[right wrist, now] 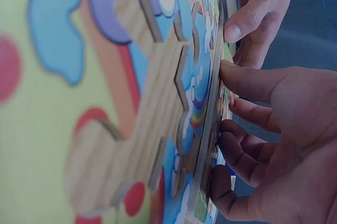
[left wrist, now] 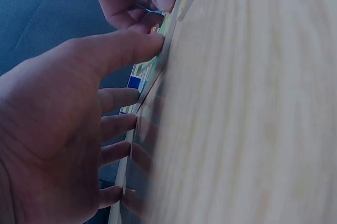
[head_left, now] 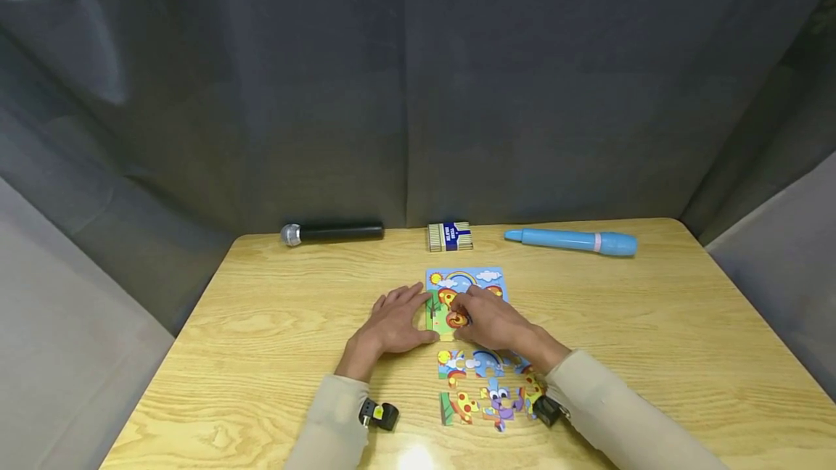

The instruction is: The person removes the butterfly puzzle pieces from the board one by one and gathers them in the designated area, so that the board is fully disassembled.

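Note:
A picture puzzle board with sun, rainbow and clouds lies flat mid-table. My left hand rests along its left side, fingers mostly straight, the thumb touching near the lower left corner. Over the board's right part is my right hand, its fingers curled. Between its thumb and index finger it pinches a red-orange puzzle piece, seen slightly raised in the right wrist view; the palm hides much of the board. Closer to me lie several loose puzzle pieces, a few partly covered by the right forearm.
Along the back of the wooden table lie a black microphone, a small pack of thin pale sticks with a blue label, and a blue tapered tube with a pink band. A dark curtain hangs behind.

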`<state>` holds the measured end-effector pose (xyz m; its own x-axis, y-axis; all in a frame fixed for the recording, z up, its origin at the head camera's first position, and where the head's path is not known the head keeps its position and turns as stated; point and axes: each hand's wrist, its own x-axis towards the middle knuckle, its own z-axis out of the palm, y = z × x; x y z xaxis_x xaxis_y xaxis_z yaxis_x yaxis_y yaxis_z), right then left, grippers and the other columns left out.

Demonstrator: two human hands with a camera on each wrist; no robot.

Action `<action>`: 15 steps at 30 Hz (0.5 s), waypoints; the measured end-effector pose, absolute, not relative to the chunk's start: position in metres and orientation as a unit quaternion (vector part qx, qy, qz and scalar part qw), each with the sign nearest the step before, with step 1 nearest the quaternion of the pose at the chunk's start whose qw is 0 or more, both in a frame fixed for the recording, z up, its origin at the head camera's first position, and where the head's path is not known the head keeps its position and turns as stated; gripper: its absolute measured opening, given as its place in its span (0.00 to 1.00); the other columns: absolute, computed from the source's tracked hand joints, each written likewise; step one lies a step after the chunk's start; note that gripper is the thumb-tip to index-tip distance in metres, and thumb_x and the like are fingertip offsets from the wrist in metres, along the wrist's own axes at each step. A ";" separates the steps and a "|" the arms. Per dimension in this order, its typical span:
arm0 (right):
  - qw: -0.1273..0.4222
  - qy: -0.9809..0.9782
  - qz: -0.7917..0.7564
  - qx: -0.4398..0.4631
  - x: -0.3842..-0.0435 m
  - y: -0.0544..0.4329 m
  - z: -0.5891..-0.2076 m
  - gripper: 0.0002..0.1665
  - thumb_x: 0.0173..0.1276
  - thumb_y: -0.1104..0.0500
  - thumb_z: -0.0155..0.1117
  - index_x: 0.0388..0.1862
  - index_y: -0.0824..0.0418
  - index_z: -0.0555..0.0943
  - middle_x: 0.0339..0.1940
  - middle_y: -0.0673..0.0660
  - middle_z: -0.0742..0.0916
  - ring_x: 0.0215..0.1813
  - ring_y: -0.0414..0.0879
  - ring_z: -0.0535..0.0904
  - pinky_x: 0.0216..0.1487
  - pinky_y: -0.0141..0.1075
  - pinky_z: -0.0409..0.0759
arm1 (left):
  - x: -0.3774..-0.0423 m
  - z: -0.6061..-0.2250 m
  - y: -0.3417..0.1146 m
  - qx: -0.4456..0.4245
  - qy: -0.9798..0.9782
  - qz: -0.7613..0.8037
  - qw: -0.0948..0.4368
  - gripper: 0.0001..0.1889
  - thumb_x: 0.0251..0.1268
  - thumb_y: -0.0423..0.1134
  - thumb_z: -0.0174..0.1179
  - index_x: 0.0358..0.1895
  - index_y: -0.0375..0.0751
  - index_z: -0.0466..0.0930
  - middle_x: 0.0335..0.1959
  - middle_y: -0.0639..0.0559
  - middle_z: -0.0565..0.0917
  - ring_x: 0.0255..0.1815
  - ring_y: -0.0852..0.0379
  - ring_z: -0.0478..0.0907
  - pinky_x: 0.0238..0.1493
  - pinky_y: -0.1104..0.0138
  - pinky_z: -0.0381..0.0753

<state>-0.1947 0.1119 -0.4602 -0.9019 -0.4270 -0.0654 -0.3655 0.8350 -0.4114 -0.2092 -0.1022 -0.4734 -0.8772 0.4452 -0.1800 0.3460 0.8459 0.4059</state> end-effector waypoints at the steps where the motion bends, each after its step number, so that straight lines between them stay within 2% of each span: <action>1: 0.076 0.955 -0.200 -0.207 -0.195 0.111 -0.460 0.23 0.58 0.52 0.74 0.51 0.58 0.81 0.41 0.51 0.79 0.38 0.42 0.70 0.42 0.38 0.73 | -0.209 -0.473 -0.102 0.209 0.951 0.185 0.135 0.40 0.60 0.62 0.59 0.75 0.57 0.58 0.79 0.54 0.52 0.80 0.48 0.47 0.77 0.44 0.44; 10: 0.067 0.943 -0.248 -0.209 -0.198 0.108 -0.461 0.20 0.53 0.59 0.77 0.45 0.60 0.81 0.33 0.50 0.81 0.32 0.41 0.71 0.35 0.34 0.72 | -0.210 -0.472 -0.102 0.210 0.950 0.188 0.134 0.40 0.60 0.61 0.59 0.75 0.55 0.59 0.79 0.53 0.53 0.80 0.47 0.48 0.77 0.44 0.45; 15: 0.071 0.931 -0.274 -0.229 -0.199 0.108 -0.462 0.22 0.54 0.63 0.74 0.49 0.62 0.80 0.30 0.47 0.84 0.30 0.36 0.74 0.34 0.31 0.73 | -0.210 -0.472 -0.103 0.210 0.949 0.192 0.133 0.40 0.60 0.61 0.59 0.74 0.54 0.60 0.79 0.53 0.54 0.80 0.47 0.48 0.77 0.44 0.45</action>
<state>-0.1988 0.1084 -0.4616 -0.8848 -0.4659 -0.0072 -0.3879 0.7451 -0.5425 -0.2099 -0.1032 -0.4723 -0.8767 0.4491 -0.1723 0.3467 0.8383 0.4207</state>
